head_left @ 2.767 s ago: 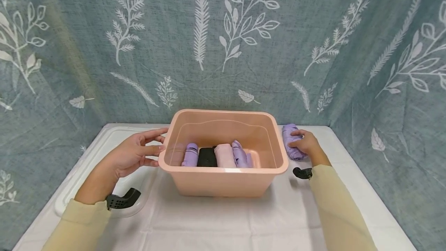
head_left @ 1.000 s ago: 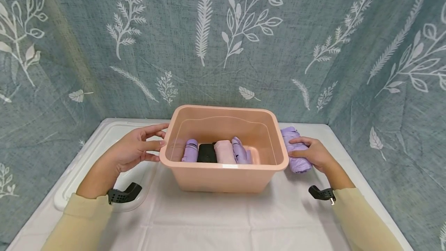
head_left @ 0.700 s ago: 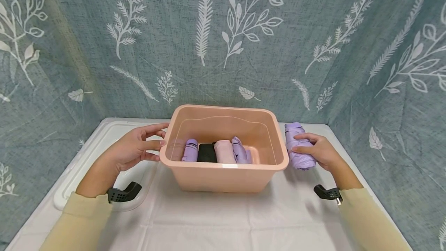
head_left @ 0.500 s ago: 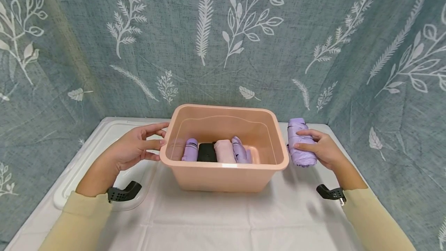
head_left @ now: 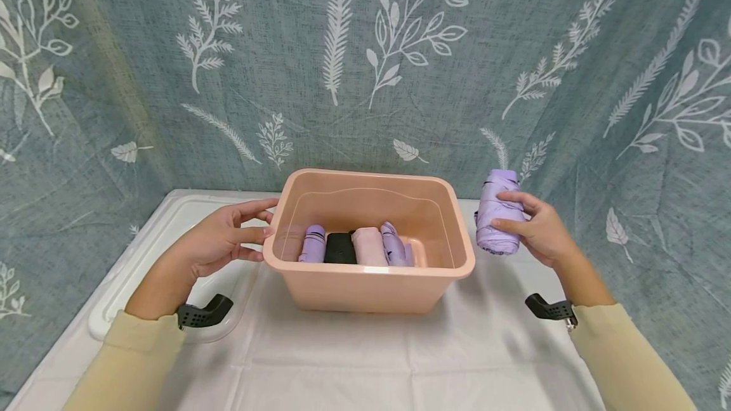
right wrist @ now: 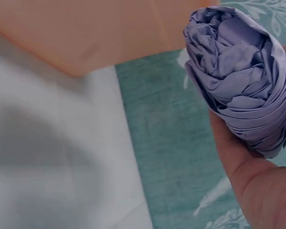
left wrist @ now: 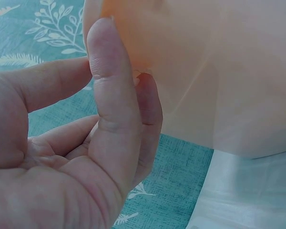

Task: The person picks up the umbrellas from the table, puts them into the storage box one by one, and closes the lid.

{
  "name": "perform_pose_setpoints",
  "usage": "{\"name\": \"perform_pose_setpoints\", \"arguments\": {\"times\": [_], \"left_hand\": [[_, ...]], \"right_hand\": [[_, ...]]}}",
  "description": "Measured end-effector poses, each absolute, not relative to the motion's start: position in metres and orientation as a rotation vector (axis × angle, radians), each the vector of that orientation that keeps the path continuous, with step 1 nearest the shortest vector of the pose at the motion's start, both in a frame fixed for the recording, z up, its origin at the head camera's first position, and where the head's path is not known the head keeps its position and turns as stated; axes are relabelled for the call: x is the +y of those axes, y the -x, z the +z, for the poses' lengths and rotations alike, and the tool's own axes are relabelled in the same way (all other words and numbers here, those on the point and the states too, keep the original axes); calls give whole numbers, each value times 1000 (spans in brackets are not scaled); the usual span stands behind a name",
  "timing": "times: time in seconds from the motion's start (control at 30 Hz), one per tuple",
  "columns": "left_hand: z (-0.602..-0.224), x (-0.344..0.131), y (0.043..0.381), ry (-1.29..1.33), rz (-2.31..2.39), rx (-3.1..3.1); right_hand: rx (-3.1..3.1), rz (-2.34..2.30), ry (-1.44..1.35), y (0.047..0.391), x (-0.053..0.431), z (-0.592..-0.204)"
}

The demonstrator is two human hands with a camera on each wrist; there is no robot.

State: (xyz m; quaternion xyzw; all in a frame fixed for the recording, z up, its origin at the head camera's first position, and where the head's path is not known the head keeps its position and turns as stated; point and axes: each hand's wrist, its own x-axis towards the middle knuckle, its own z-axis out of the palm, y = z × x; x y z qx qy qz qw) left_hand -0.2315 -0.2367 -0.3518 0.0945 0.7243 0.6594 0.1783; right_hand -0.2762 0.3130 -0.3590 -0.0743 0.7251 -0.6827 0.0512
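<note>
My right hand (head_left: pixel 542 230) grips a lilac folded umbrella (head_left: pixel 501 214), thumb on the near side. It is raised above the white table, right of a peach plastic bin (head_left: pixel 365 293). Pleated fabric around a smooth rounded end of the umbrella (right wrist: pixel 240 71) faces the right wrist camera. My left hand (head_left: pixel 219 240) touches the bin's left rim with spread, lightly bent fingers; in the left wrist view, its fingertips (left wrist: pixel 105 38) meet the bin's wall. Inside the bin, a lilac roll (head_left: pixel 313 246), a black one (head_left: pixel 340 249), a pink one (head_left: pixel 370 247) and another lilac one (head_left: pixel 394 246) stand in a row.
A translucent white lid (head_left: pixel 108 309) lies on the table at the left, partly under my left arm. Blue-green cloth (head_left: pixel 274 49) with white leaf prints hangs behind the table and along both sides. Bare bin floor (head_left: pixel 419 255) shows right of the rolls.
My right hand has taken the lilac umbrella from beside the bin, lifted it off the table and tilted it more upright. My left hand has stayed at the bin's left rim.
</note>
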Motion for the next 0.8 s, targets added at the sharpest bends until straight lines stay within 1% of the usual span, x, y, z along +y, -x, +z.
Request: {"name": "perform_pose_setpoints", "arguments": {"times": [0.33,0.57,0.8], "left_hand": [[-351,-238,229,-279,1878,2030],[-353,-238,230,-291,1911,2002],[-355,-236,231,-260,1907,2011]], "right_hand": [[2137,-2182,322,271,307,-332],[2076,-2234,405,270,290,-321],[2079,-2199,383,267,267,-313]]}}
